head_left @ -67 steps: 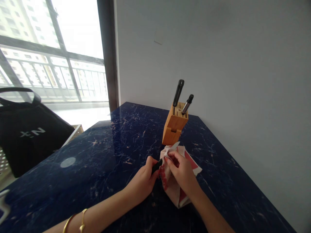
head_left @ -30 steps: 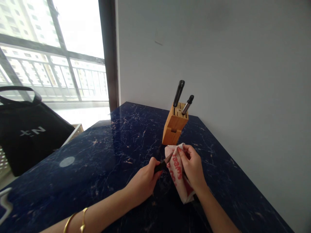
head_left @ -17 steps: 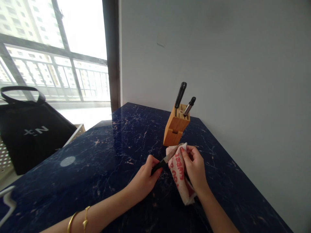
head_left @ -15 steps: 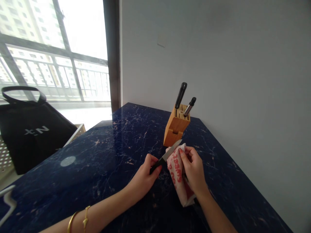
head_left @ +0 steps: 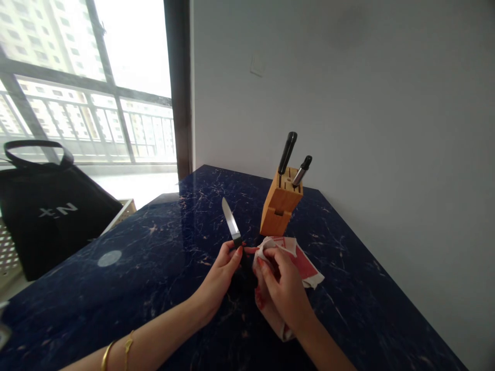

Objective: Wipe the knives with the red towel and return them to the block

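My left hand [head_left: 227, 265] grips a knife [head_left: 231, 219] by its black handle, the blade tilted up and away from me. Bunched in the fingers of my right hand [head_left: 284, 283] is a white and red cloth [head_left: 305, 268], part of it spread on the tabletop and part hanging toward me. The cloth is close beside the knife's handle; whether they touch I cannot tell. Just beyond the cloth stands a wooden knife block [head_left: 276, 208], with a black-handled knife [head_left: 287, 152] and a tool with a black and silver handle [head_left: 302, 171] in its slots.
A dark blue marble-patterned table [head_left: 154, 257] lies under my hands, with a pale round spot [head_left: 109, 258] on its left. Beyond its left edge is a black bag [head_left: 54, 211] by a window [head_left: 135, 77]. A grey wall [head_left: 367, 129] rises behind and to the right.
The knife has swung from pointing right over the cloth to pointing up and left. My right hand has shifted left with the cloth, which is now bunched and partly spread out.
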The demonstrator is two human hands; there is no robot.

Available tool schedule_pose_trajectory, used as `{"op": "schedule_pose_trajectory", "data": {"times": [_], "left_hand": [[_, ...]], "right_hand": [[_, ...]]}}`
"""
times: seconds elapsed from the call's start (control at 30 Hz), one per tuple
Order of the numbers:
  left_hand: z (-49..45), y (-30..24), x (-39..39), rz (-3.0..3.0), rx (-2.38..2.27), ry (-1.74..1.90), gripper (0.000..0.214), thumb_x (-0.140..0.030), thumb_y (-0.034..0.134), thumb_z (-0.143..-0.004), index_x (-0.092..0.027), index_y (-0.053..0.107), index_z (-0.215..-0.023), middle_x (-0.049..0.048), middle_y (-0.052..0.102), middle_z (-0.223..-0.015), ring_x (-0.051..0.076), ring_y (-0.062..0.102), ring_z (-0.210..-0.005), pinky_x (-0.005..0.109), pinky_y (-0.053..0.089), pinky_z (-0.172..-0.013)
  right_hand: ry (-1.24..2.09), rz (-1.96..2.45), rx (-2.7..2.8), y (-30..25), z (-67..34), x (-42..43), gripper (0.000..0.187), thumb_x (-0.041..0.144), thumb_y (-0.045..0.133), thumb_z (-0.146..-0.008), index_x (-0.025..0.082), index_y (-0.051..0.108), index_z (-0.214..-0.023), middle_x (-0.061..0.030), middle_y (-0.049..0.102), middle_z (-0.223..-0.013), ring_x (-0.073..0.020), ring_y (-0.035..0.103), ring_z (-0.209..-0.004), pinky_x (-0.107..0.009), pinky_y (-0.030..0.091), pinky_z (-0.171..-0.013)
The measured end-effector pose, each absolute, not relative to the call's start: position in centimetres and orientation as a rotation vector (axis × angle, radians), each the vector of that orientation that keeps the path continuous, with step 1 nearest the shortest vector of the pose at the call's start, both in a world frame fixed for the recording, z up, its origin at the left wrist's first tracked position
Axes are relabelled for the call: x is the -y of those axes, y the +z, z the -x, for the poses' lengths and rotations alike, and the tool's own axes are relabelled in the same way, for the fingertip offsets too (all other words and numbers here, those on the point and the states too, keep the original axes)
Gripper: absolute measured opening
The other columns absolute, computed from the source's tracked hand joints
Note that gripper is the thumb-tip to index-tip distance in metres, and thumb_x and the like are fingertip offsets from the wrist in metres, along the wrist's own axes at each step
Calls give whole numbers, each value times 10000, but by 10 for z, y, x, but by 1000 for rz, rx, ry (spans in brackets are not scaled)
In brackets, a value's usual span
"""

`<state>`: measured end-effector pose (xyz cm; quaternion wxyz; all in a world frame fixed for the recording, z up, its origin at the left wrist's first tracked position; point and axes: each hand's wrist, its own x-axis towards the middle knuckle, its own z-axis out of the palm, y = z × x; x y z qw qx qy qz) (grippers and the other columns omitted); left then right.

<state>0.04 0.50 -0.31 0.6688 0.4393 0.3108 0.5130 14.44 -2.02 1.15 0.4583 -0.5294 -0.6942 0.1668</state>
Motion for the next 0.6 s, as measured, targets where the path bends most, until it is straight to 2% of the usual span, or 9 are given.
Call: {"op": "schedule_pose_trajectory", "data": {"times": [0.1,0.23,0.4,0.5,0.6], "left_hand": [[-2,-6,-5,-961,-668,1179,272,-413,512,-819,-191,486,-974,73,630,-1062,198,573,-966,347,376,-894],[-5,-6,-4,-950,-608,1176,290,-403,542,-803,-186,495,-989,76,631,-1074,208,572,-994,363,352,-935],[-4,-5,-7,-978,-645,1163,311,-390,565,-787,-194,519,-1023,39,662,-986,183,595,-929,326,393,-887],[1,-2,-12,-1007,-771,1148,332,-457,523,-791,-165,592,-934,52,665,-935,191,589,-908,286,428,-807],[6,-1,-17,-1123,-945,1150,399,-507,518,-770,-128,643,-768,40,639,-705,153,580,-681,221,431,-591]], "right_hand": [[349,1310,1751,5,-144,18,135,221,472,-829,213,503,-960,-54,563,-968,-198,530,-930,-351,426,-828],[314,1373,1796,0,-144,16,265,185,572,-754,216,492,-1004,-59,560,-994,-222,513,-959,-384,415,-840],[321,1430,1887,9,-150,16,209,179,547,-764,228,540,-967,-54,583,-956,-236,520,-911,-404,416,-806],[402,1395,1913,17,-159,14,175,190,555,-765,228,557,-936,-45,588,-957,-236,522,-945,-402,407,-837],[512,1338,1877,21,-169,9,154,219,563,-769,227,565,-922,-35,588,-938,-223,544,-935,-385,419,-840]]}}
